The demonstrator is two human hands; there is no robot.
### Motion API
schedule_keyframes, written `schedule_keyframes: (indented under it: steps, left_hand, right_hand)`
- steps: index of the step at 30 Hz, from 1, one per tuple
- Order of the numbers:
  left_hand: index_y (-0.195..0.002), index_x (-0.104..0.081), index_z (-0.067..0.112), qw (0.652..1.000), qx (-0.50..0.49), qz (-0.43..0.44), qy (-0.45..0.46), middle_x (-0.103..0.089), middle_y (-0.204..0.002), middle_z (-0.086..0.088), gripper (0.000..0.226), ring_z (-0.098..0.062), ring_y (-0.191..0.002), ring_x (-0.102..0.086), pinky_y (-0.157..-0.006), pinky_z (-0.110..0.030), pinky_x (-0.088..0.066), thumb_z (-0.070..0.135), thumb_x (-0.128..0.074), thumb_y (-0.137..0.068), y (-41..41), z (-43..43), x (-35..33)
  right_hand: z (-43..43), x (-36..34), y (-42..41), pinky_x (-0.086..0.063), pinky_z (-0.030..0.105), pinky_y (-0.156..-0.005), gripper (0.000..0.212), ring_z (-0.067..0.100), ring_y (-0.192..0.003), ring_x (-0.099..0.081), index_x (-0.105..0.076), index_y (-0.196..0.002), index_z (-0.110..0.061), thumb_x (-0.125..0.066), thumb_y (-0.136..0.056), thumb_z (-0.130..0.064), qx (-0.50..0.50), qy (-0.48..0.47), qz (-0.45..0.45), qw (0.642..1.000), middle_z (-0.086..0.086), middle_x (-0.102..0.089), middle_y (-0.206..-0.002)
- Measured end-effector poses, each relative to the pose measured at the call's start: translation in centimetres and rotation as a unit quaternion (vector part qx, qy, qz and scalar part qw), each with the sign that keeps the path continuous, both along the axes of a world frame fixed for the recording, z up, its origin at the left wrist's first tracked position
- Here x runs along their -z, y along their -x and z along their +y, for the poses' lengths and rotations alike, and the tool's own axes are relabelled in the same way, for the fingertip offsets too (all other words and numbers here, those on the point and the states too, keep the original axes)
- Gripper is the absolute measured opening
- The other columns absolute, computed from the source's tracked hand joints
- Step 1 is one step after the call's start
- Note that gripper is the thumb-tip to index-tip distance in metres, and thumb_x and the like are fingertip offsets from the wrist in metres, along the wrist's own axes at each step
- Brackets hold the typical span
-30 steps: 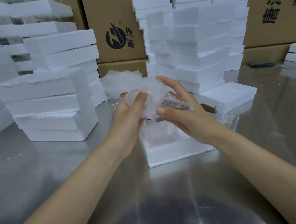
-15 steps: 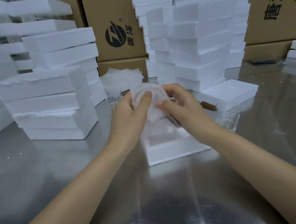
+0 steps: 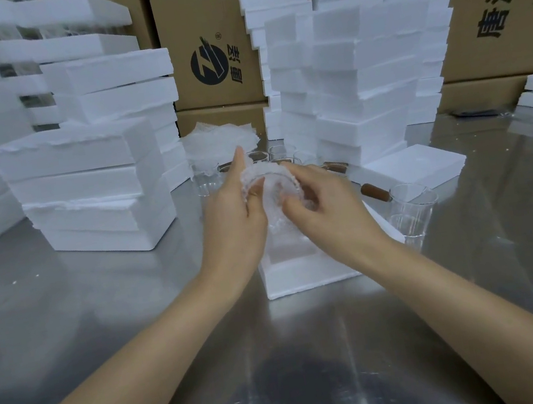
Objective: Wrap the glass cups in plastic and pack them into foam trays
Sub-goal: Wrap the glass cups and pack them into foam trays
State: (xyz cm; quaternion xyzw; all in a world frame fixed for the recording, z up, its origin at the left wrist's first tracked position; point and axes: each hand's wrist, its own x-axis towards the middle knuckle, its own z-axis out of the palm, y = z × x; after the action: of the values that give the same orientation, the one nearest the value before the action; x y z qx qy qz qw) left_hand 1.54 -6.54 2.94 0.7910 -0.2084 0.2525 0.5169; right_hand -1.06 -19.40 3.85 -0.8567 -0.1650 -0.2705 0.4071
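Head view: wrapping step. Left hand (image 3: pixel 232 214), right hand (image 3: pixel 325 213), fingers curled tight round cup (image 3: pixel 282 187) in bubble wrap (image 3: pixel 254 173). Open tray (image 3: pixel 304 277) at 6 o'clock below. Next, probably: tuck ends, lower in.

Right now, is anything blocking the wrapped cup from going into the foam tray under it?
Nothing visible is. The bubble-wrapped clear glass cup, held by the left hand and right hand, hangs above the open white foam tray.
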Motion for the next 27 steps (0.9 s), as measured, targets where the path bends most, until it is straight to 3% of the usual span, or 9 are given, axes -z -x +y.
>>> schedule_keyframes:
  steps: [2,4,7,11,14,17,20,23,27]
  left_hand:
    - [-0.154,-0.011,0.023,0.998,0.037,0.002,-0.05,-0.045,-0.138,0.018,0.064,0.016,-0.115,-0.044,-0.084,0.006,-0.026,0.02,-0.046,-0.1,-0.1,-0.3,0.6]
    - [-0.153,0.004,0.026,0.991,0.083,0.006,-0.108,-0.016,-0.159,0.01,0.071,0.007,-0.138,-0.017,-0.094,0.008,-0.011,0.031,-0.043,-0.101,-0.1,-0.7,1.2]
    - [-0.151,0.013,0.031,0.974,0.152,-0.009,-0.166,0.015,-0.159,0.016,0.079,0.011,-0.141,0.011,-0.102,0.004,0.001,0.045,-0.044,-0.098,-0.1,-0.5,1.2]
    - [-0.137,-0.035,0.028,0.918,0.151,-0.225,-0.291,-0.023,-0.152,0.001,0.067,-0.014,-0.14,-0.021,-0.108,-0.016,-0.027,0.045,-0.07,-0.082,-1.1,1.0,-0.4]
    - [-0.108,-0.054,0.016,0.869,0.115,-0.321,-0.359,-0.051,-0.133,-0.01,0.039,-0.024,-0.126,-0.036,-0.094,-0.034,-0.042,0.039,-0.069,-0.08,-1.6,1.5,-1.1]
    - [-0.095,-0.047,0.021,0.885,0.131,-0.26,-0.362,-0.049,-0.131,-0.006,0.029,-0.01,-0.109,-0.04,-0.08,-0.025,-0.044,0.044,-0.059,-0.083,-1.4,1.9,-1.3]
    - [-0.09,-0.042,0.027,0.931,0.154,-0.124,-0.307,-0.047,-0.123,0.006,0.03,-0.002,-0.095,-0.042,-0.076,-0.012,-0.038,0.054,-0.056,-0.084,-1.4,2.4,-1.4]
    - [-0.088,-0.046,0.032,0.939,0.17,-0.035,-0.299,-0.047,-0.11,0.011,0.027,-0.002,-0.096,-0.043,-0.078,-0.008,-0.032,0.057,-0.053,-0.081,-1.6,2.9,-1.4]
    - [-0.083,-0.048,0.04,0.911,0.178,0.028,-0.371,-0.047,-0.11,0.015,0.03,-0.006,-0.099,-0.048,-0.078,-0.027,-0.038,0.069,-0.046,-0.074,-1.6,2.9,-1.3]
  right_hand:
    - [-0.4,0.0,-0.3,-0.041,0.021,-0.072,0.034,0.009,-0.083,-0.057,-0.066,-0.111,-0.014,-0.047,-0.084,-0.006,0.025,0.012,-0.005,1.0,0.003,-0.066,-0.089]
    - [-1.0,0.0,-0.6,-0.046,0.022,-0.084,0.045,0.012,-0.096,-0.062,-0.064,-0.121,-0.01,-0.045,-0.082,0.002,0.058,0.023,-0.006,0.998,0.008,-0.07,-0.104]
    - [-1.9,-0.1,-0.8,-0.043,0.01,-0.065,0.05,0.0,-0.065,-0.058,-0.067,-0.118,-0.012,-0.044,-0.078,0.009,0.095,0.006,-0.014,0.995,0.001,-0.072,-0.079]
    - [-3.1,-0.7,-1.0,-0.039,0.008,-0.051,0.042,-0.003,-0.06,-0.056,-0.073,-0.104,-0.019,-0.05,-0.079,0.005,0.109,-0.006,0.002,0.994,-0.018,-0.062,-0.066]
    - [-3.4,-1.1,-1.1,-0.037,0.002,-0.055,0.039,-0.019,-0.064,-0.052,-0.072,-0.108,-0.029,-0.063,-0.077,-0.007,0.087,0.023,0.04,0.995,-0.027,-0.06,-0.074]
    - [-3.8,-1.7,-0.7,-0.034,0.008,-0.043,0.014,-0.006,-0.047,-0.051,-0.072,-0.093,-0.039,-0.062,-0.086,-0.033,0.026,-0.002,0.118,0.993,-0.022,-0.06,-0.057]
    - [-5.1,-1.9,-1.0,-0.036,0.022,-0.053,0.042,0.0,-0.05,-0.052,-0.071,-0.074,-0.031,-0.042,-0.095,-0.052,0.074,-0.066,0.159,0.982,-0.014,-0.06,-0.058]
    - [-6.4,-1.8,-1.7,-0.049,0.026,-0.067,0.037,0.017,-0.077,-0.066,-0.073,-0.083,-0.02,-0.045,-0.097,-0.039,0.165,-0.037,0.187,0.968,-0.002,-0.07,-0.082]
    - [-8.1,-1.6,-1.7,-0.049,0.021,-0.061,0.01,0.006,-0.053,-0.06,-0.072,-0.08,-0.014,-0.065,-0.086,-0.017,0.16,0.086,0.276,0.944,-0.001,-0.068,-0.065]
